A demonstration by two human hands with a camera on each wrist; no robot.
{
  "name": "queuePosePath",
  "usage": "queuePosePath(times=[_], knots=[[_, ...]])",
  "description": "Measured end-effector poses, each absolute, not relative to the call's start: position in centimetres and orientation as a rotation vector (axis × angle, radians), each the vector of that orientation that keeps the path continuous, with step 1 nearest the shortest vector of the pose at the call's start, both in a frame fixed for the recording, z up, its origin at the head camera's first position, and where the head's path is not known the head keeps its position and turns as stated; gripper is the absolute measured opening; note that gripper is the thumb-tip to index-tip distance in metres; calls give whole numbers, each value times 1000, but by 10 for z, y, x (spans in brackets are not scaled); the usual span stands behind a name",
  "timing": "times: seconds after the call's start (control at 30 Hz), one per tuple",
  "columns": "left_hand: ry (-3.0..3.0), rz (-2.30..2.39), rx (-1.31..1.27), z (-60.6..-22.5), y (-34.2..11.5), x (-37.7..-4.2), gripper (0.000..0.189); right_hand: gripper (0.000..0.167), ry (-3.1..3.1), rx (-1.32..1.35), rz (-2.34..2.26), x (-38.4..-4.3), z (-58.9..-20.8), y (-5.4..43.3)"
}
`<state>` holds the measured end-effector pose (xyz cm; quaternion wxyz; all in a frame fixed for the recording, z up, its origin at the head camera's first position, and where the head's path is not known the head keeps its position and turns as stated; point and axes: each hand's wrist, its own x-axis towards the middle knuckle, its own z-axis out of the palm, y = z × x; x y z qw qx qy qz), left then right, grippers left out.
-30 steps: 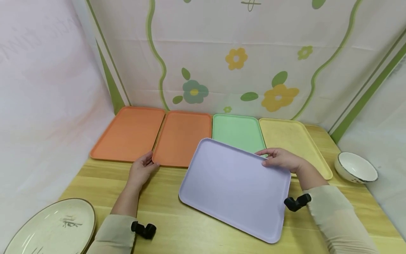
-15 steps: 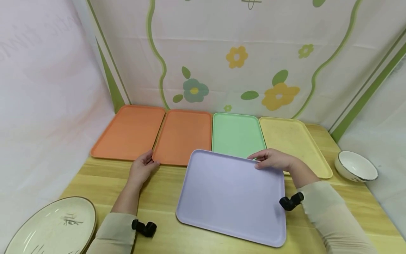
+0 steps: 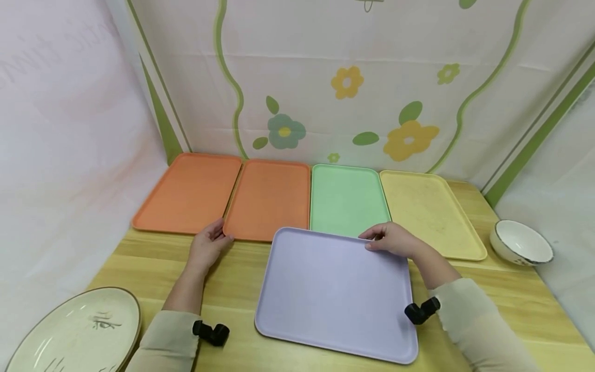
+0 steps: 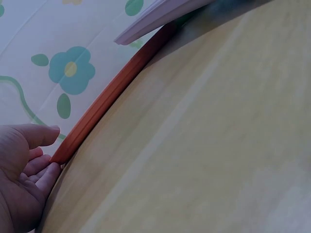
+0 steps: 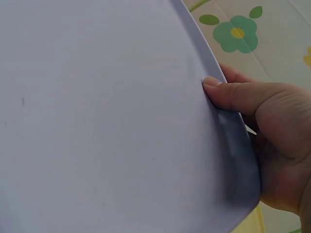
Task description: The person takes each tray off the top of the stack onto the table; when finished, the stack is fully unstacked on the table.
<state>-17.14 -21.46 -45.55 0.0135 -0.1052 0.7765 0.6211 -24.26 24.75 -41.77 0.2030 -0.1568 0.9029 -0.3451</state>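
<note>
My right hand (image 3: 389, 239) grips the far edge of a lilac tray (image 3: 334, 294) near its right corner, thumb on the inner face and fingers behind the rim. In the right wrist view the thumb presses just inside the tray's rim (image 5: 206, 46). The left wrist view shows the lilac tray (image 4: 160, 19) raised above the table. My left hand (image 3: 207, 249) holds the near left corner of the second orange tray (image 3: 269, 199), which lies flat. Its fingertips are right at that corner in the left wrist view.
Another orange tray (image 3: 190, 194) lies left of the held one; a green tray (image 3: 348, 199) and a yellow tray (image 3: 429, 214) continue the row to the right. A white bowl (image 3: 521, 242) stands far right. An oval plate (image 3: 76, 330) sits front left on the wooden table (image 3: 232, 320).
My right hand has brought the lilac tray nearer and slightly left, turning it straighter to the row. More of the green tray shows. My left hand stays at the orange tray's corner.
</note>
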Motion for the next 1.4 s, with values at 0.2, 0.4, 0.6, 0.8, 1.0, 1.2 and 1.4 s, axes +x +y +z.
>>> queuePosePath(times=[0.2,0.4,0.6,0.8,1.0,1.2,1.4], knots=[[2419,1929,-325,-455,-216,-171,65,25,2563,-406,-987,-233,-427,241],[2426,1939,-332,-456,-216,-171,65,23,2583,-419,-1007,-227,-430,234],[2437,1931,-340,-456,-216,-171,64,24,2585,-479,-984,-224,-431,230],[2428,1935,-338,-456,-215,-170,65,22,2596,-528,-959,-223,-433,224],[2412,1957,-328,-457,-215,-170,65,18,2597,-533,-954,-224,-436,218],[2415,1951,-319,-457,-216,-171,65,15,2627,-524,-935,-223,-438,216],[2415,1949,-325,-458,-215,-171,65,21,2634,-514,-989,-224,-438,217]])
